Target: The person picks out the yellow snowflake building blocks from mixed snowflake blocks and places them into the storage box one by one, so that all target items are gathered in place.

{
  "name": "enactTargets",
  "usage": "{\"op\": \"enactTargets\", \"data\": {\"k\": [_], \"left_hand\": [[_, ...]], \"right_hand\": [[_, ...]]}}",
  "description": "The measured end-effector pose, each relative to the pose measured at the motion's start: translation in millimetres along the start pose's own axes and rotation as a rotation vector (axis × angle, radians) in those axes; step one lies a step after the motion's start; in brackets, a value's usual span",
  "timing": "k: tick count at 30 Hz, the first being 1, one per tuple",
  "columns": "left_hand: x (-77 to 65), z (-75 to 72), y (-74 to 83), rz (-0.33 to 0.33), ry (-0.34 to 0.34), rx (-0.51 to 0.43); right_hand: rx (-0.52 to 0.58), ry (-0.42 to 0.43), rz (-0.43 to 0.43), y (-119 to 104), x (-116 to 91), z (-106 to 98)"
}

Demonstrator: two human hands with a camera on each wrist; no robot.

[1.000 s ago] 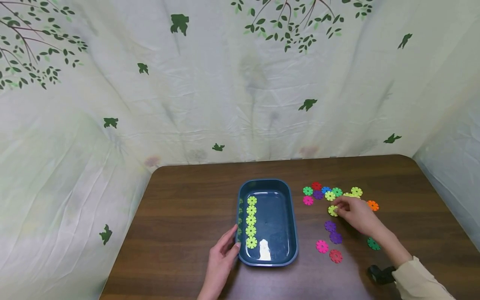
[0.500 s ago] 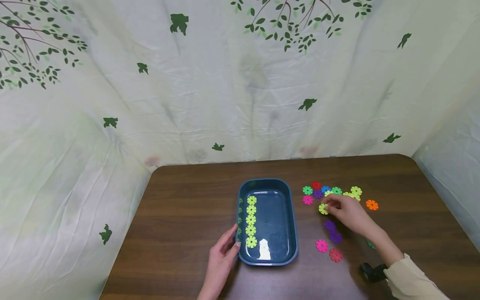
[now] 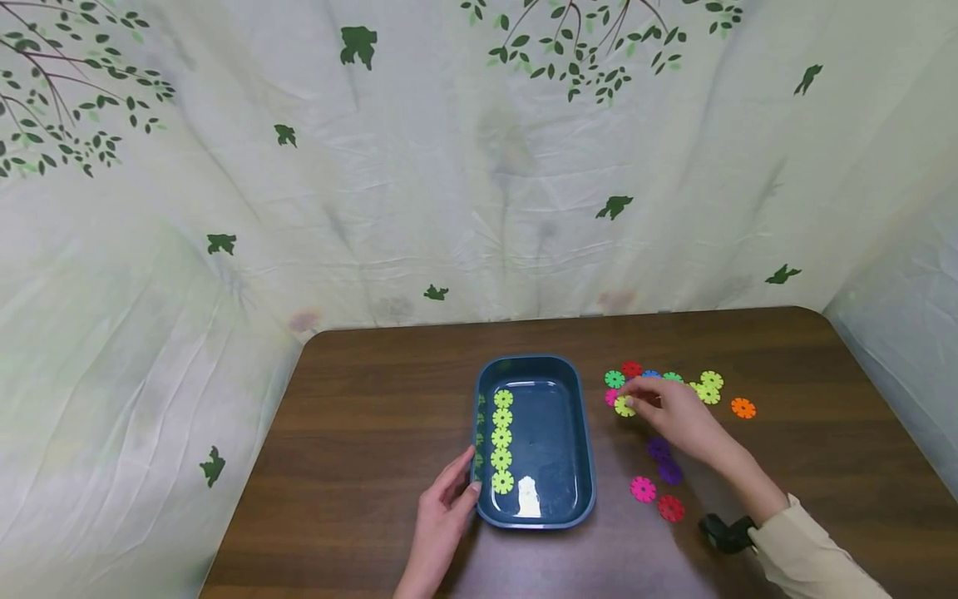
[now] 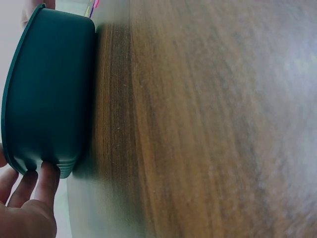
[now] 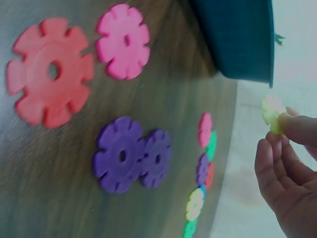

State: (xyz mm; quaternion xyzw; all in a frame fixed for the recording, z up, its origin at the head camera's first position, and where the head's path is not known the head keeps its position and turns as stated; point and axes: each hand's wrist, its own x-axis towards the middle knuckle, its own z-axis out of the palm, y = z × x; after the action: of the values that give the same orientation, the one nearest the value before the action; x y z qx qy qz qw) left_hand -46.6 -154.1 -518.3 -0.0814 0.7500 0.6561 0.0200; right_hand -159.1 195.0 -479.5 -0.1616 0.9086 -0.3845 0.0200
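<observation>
Between thumb and fingers my right hand (image 3: 677,416) pinches a yellow-green notched flower disc (image 3: 624,406), held above the table to the right of the dark blue tray (image 3: 554,526). In the right wrist view that disc (image 5: 272,113) stands out from the fingertips. My left hand (image 3: 443,517) grips the tray's left side near its front corner. Its fingers (image 4: 48,181) lie against the outer wall in the left wrist view; the thumb is partly hidden there. Inside the tray, several yellow-green flower discs (image 3: 501,437) lie in a column along the left side.
Loose discs lie right of the tray: purple ones (image 3: 659,449), a pink one (image 3: 642,489), a red one (image 3: 671,508), an orange one (image 3: 743,408) and a back cluster including yellow-green ones (image 3: 707,391). A black wrist device (image 3: 726,532) hangs by the right sleeve. The wooden table (image 3: 374,416) meets a cloth backdrop.
My right hand has moved left toward the tray, carrying the pinched yellow-green disc off from beside the cluster. The left hand and the tray have stayed in place.
</observation>
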Motion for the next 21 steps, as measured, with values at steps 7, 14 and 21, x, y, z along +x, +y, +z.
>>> {"op": "enactTargets", "data": {"k": [7, 14, 21], "left_hand": [[-0.3, -0.5, 0.0, 0.004, -0.001, 0.017], [0.1, -0.5, 0.7, -0.016, 0.009, 0.039], [-0.5, -0.4, 0.6, -0.001, 0.005, 0.023]], "right_hand": [[0.027, 0.030, -0.046, -16, 5, 2], [0.049, -0.006, -0.083, -29, 10, 8], [0.099, -0.087, -0.058, -38, 13, 16]]}}
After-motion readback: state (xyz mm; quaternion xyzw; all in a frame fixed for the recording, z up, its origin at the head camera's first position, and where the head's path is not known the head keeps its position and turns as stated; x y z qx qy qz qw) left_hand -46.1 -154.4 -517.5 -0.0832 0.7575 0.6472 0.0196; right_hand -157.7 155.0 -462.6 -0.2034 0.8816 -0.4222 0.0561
